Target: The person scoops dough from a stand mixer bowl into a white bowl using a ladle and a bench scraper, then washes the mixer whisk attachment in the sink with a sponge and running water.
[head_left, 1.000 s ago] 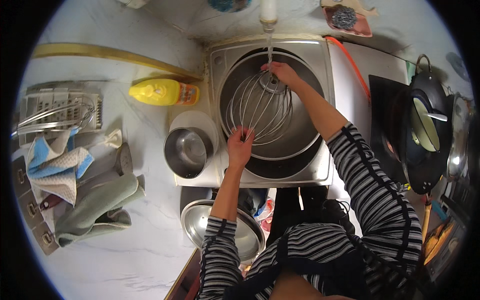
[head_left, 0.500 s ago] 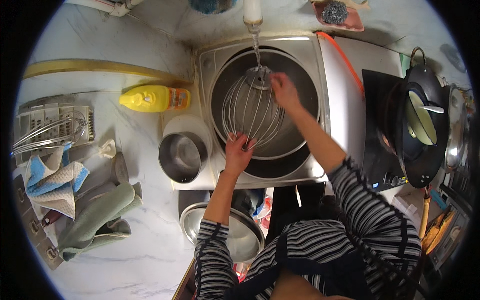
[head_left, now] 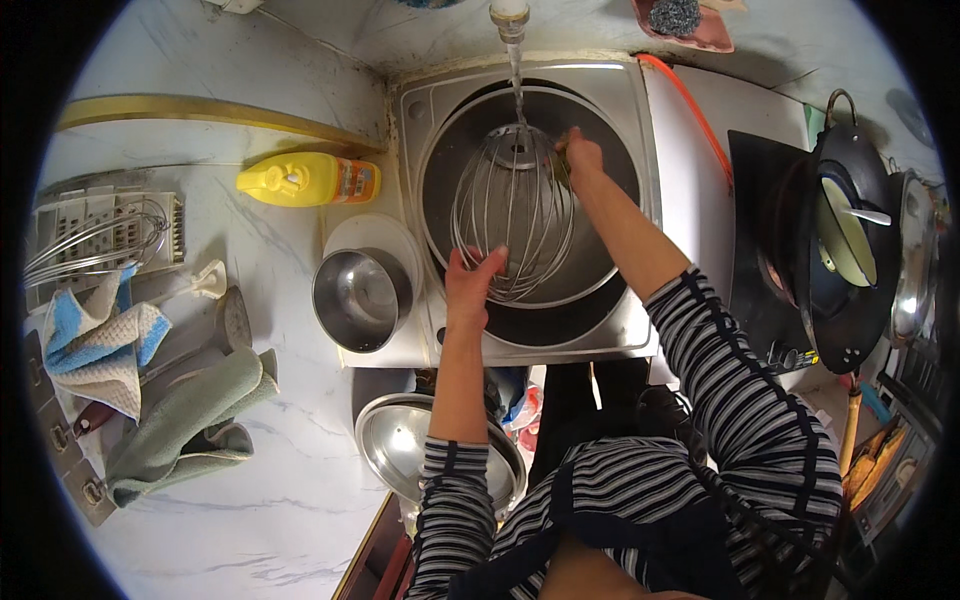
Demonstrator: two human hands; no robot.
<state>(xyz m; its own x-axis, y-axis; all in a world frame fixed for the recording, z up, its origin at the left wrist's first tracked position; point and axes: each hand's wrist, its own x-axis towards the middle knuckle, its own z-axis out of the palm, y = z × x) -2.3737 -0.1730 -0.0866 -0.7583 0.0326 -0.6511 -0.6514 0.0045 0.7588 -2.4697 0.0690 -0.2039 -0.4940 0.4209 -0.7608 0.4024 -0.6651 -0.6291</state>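
A large wire whisk head (head_left: 516, 150), with a round metal hub, stands tilted over a wide metal basin (head_left: 598, 283) in the sink. My left hand (head_left: 470, 285) grips its rounded lower wires, thumb stretched over them. Beside the hub, my right hand (head_left: 583, 160) is closed on a small yellow-green pad, pressed against the whisk's right wires; most of the pad is hidden by the fingers. From the tap (head_left: 509, 14) water runs down onto the hub.
Left of the sink stand a metal pot (head_left: 362, 300) and a yellow bottle (head_left: 308, 180). Farther left lie a smaller whisk (head_left: 110, 240), a grater and cloths (head_left: 190, 420). A black wok (head_left: 850, 330) is at the right; a steel bowl (head_left: 385, 440) sits below the counter.
My right hand has shifted slightly right and up, and the pad now shows in it. My left hand has moved a little up the whisk's wires. The whisk has turned slightly.
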